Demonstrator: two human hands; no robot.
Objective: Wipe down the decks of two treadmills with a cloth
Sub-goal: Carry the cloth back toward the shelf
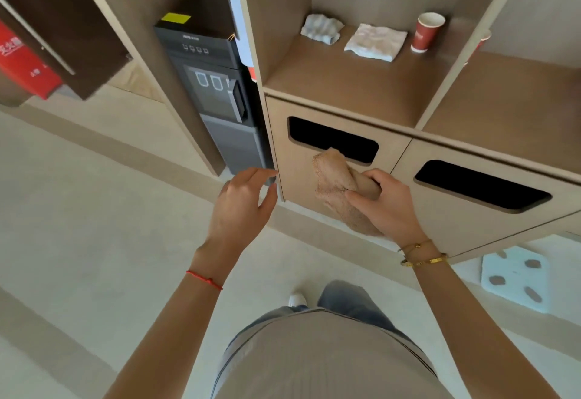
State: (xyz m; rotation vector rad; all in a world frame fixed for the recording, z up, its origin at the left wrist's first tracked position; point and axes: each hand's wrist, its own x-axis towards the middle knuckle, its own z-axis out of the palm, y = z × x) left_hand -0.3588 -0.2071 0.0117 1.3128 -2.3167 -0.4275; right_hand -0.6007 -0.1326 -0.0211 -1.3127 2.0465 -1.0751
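My right hand (388,206) grips a tan cloth (338,186), bunched in my fist in front of the cabinet door (301,178). The cloth's long axis runs steeply: its upper end points at the lower edge of the dark slot (333,139), and its tail hangs below my palm toward the floor (94,210). My left hand (243,202) hangs free with fingers loosely spread, holding nothing, near the door's left edge beside the water dispenser (217,90). Open floor lies behind and left.

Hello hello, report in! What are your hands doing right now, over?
Right hand grips tan cloth at the cabinet slot. Left hand open, holding nothing. No treadmill in view. Two other cloths lie on the shelf above. Over.
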